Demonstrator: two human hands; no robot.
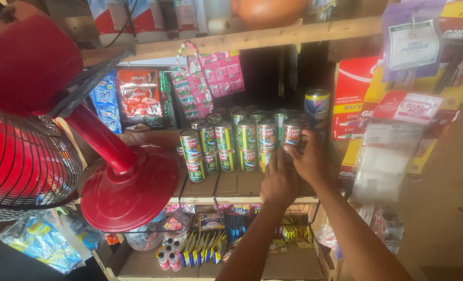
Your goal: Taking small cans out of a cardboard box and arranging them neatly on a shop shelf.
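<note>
On cardboard-lined shop shelf, stacked cans

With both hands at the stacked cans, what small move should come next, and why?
Probably the right hand should ease the upper can level onto the stack, since it grips that can at the row's right end while the left hand steadies the cans below.

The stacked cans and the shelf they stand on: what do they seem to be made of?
Cans: likely metal, with shiny silver rims and glossy printed paper-like labels. Shelf: apparently lined with brown cardboard, matte, with visible seams. Both hands reach the cans.
</note>
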